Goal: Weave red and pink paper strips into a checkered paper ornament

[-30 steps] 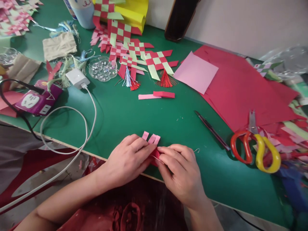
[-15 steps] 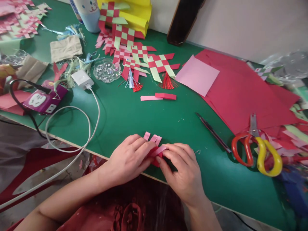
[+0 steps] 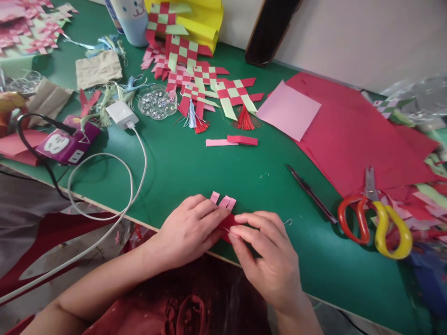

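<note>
Near the front edge of the green table, my left hand (image 3: pixel 195 221) is closed over red and pink paper strips (image 3: pixel 228 222), pressing them down. Pink strip ends (image 3: pixel 224 201) stick out beyond its fingertips. My right hand (image 3: pixel 267 249) pinches a thin pink strip, seen nearly edge-on, between thumb and forefinger at the right side of the red paper. The fingers of my left hand hide most of the piece. A folded pink and red strip pair (image 3: pixel 242 140) lies farther back on the table.
Scissors (image 3: pixel 372 209) with red and yellow handles and a dark pen-like tool (image 3: pixel 310 193) lie to the right. Red sheets (image 3: pixel 356 135) sit behind them. Woven paper fish (image 3: pixel 235 95), a tray of googly eyes (image 3: pixel 158 102) and a white charging cable (image 3: pixel 131 186) occupy the back and left.
The pink strip at my right fingertips has turned from lying flat and broad to nearly edge-on, uncovering more red paper. My right hand has shifted slightly right and down.
</note>
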{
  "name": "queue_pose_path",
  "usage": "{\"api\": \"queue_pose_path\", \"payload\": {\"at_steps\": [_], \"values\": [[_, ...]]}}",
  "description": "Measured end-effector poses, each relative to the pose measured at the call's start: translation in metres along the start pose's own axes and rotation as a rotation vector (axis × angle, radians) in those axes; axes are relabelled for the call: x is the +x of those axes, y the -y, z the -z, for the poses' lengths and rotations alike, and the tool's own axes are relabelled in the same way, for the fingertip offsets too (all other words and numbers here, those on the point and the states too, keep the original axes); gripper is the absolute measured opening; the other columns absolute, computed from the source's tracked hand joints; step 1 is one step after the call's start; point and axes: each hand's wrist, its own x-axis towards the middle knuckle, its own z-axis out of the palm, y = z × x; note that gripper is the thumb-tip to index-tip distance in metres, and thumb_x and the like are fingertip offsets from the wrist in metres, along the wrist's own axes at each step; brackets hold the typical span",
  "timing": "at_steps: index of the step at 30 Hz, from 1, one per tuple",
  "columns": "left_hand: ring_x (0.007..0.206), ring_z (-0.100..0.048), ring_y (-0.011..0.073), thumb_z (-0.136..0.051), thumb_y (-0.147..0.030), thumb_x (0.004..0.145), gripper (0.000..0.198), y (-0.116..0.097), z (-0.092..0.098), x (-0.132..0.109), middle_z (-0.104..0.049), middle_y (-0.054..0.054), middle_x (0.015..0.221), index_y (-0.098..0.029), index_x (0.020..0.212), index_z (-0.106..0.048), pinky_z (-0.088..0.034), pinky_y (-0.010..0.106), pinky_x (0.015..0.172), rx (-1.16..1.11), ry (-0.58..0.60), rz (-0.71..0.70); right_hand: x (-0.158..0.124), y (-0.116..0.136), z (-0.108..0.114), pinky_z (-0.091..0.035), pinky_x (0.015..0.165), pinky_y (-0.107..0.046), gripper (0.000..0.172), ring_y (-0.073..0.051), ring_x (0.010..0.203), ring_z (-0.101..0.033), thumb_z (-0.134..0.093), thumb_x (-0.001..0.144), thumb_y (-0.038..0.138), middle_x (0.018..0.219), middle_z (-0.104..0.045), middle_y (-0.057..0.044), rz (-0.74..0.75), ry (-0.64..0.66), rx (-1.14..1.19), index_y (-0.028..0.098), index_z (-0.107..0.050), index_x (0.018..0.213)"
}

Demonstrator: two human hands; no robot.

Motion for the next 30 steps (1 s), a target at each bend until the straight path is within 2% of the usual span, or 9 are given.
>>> {"api": "queue_pose_path", "payload": {"at_steps": [7, 12, 18, 23, 30], "values": [[0.089, -0.059, 0.0193, -0.051, -0.028, 0.100, 0.029, 0.000, 0.002, 0.001, -0.067, 0.008, 0.106, -0.016, 0.126, -0.055, -0.051, 0.037, 0.083, 0.011, -0.015, -0.013, -0.017, 0.008, -0.004, -0.053, 0.085, -0.042, 0.013, -0.022, 0.097, -0.060, -0.064, 0.088, 0.011, 0.109, -0.069, -0.009, -0.113, -0.004, -0.145, 0.021, -0.066, 0.097], [0.089, -0.057, 0.0195, -0.051, -0.026, 0.099, 0.025, 0.000, 0.003, 0.002, -0.067, 0.007, 0.103, -0.016, 0.122, -0.057, -0.050, 0.037, 0.083, 0.005, -0.009, -0.012, -0.021, 0.009, -0.006, -0.053, 0.081, -0.040, 0.013, -0.021, 0.092, -0.062, -0.062, 0.090, 0.014, 0.105, -0.071, -0.008, -0.154, 0.007, -0.139, 0.023, -0.067, 0.099], [0.089, -0.055, 0.0196, -0.053, -0.025, 0.098, 0.026, -0.001, 0.002, 0.002, -0.066, 0.006, 0.104, -0.017, 0.122, -0.057, -0.048, 0.036, 0.083, -0.018, 0.004, -0.007, -0.018, 0.014, -0.005, -0.056, 0.082, -0.037, 0.013, -0.019, 0.094, -0.065, -0.063, 0.089, 0.012, 0.102, -0.072, -0.007, -0.124, -0.020, -0.019, 0.022, -0.066, 0.098], [0.090, -0.056, 0.0191, -0.052, -0.027, 0.099, 0.026, 0.001, 0.001, 0.001, -0.065, 0.006, 0.106, -0.020, 0.123, -0.059, -0.048, 0.035, 0.083, -0.051, 0.006, 0.003, -0.011, 0.015, -0.006, -0.055, 0.086, -0.035, 0.015, -0.018, 0.097, -0.069, -0.063, 0.088, 0.010, 0.103, -0.074, -0.006, -0.070, 0.007, 0.033, 0.021, -0.064, 0.099], [0.088, -0.055, 0.0185, -0.053, -0.024, 0.098, 0.013, 0.000, 0.003, 0.002, -0.065, 0.004, 0.100, -0.019, 0.107, -0.061, -0.046, 0.033, 0.081, -0.062, -0.003, 0.000, -0.009, 0.012, -0.004, -0.048, 0.087, -0.037, 0.015, -0.017, 0.092, -0.071, -0.060, 0.090, 0.010, 0.102, -0.075, -0.005, -0.064, 0.058, 0.057, 0.022, -0.061, 0.099]]}}
